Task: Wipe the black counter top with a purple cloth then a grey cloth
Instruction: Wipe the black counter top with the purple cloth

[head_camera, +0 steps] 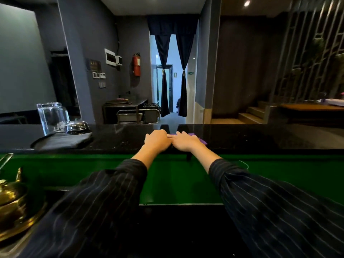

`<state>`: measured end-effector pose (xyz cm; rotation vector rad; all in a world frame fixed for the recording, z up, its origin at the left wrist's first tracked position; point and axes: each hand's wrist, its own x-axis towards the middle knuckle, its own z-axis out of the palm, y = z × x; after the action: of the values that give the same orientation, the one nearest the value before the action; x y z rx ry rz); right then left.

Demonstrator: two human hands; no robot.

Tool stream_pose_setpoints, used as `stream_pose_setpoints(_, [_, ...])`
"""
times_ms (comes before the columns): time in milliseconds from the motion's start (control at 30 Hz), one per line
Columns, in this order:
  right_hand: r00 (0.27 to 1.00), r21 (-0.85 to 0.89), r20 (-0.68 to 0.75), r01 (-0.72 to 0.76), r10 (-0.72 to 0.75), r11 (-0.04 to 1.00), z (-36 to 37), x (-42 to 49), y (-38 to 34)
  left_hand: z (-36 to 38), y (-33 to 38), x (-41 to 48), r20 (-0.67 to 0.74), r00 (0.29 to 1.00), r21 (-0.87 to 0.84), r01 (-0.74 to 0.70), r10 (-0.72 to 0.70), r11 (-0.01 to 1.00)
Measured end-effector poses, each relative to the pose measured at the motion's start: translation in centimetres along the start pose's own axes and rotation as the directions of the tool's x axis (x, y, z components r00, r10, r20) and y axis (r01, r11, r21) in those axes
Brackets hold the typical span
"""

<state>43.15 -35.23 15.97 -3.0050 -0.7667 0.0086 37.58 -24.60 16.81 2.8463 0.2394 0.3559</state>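
The black counter top (242,138) runs across the view, glossy and speckled. A purple cloth (202,140) lies flat on it near the middle, mostly hidden under my right hand (186,141), which presses down on it with fingers spread flat. My left hand (157,140) rests beside it, fingers curled, touching the cloth's left edge; whether it grips the cloth is hidden. A dark grey cloth (63,141) lies folded on the counter far to the left, untouched.
A clear glass jug (52,117) and a metal desk bell (77,126) stand behind the grey cloth. A brass kettle (11,198) sits on the lower counter at bottom left. A green panel (176,179) drops below the counter's front edge.
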Motion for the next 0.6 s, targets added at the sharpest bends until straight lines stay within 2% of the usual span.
stream_pose_setpoints(100, [0.999,0.041,0.036,-0.027,0.026,0.999,-0.8,-1.8,5.7,0.7,2.0,-0.1,-0.04,0.997,0.039,-0.065,0.067,0.997])
stream_pose_setpoints(233, [0.968,0.114,0.022,-0.25,0.25,0.961,-1.2,-3.9,15.1,2.4,4.4,-0.3,-0.001,0.98,-0.076,-0.198,0.199,0.977])
stream_pose_setpoints(300, [0.934,0.108,0.013,-0.356,0.357,0.928,-1.2,-4.1,18.5,3.7,4.7,-0.6,-0.119,0.974,-0.117,-0.206,0.192,0.972])
stream_pose_setpoints(333, [0.914,0.111,0.011,-0.404,0.405,0.908,-1.2,-4.0,19.6,4.3,4.7,-0.7,-0.187,0.966,-0.085,-0.198,0.18,0.976])
stream_pose_setpoints(400, [0.873,0.106,-0.003,-0.484,0.487,0.868,-1.0,-3.3,20.9,5.1,4.7,-0.5,-0.224,0.959,0.008,-0.174,0.171,0.985])
stream_pose_setpoints(533, [0.789,0.032,-0.01,-0.614,0.615,0.789,-1.5,-0.5,19.7,5.6,4.8,0.4,-0.192,0.961,0.148,-0.173,0.2,0.974])
stream_pose_setpoints(600, [0.778,0.019,0.014,-0.629,0.629,0.777,-1.7,1.2,18.0,5.8,4.6,0.6,-0.213,0.956,0.18,-0.167,0.205,0.969])
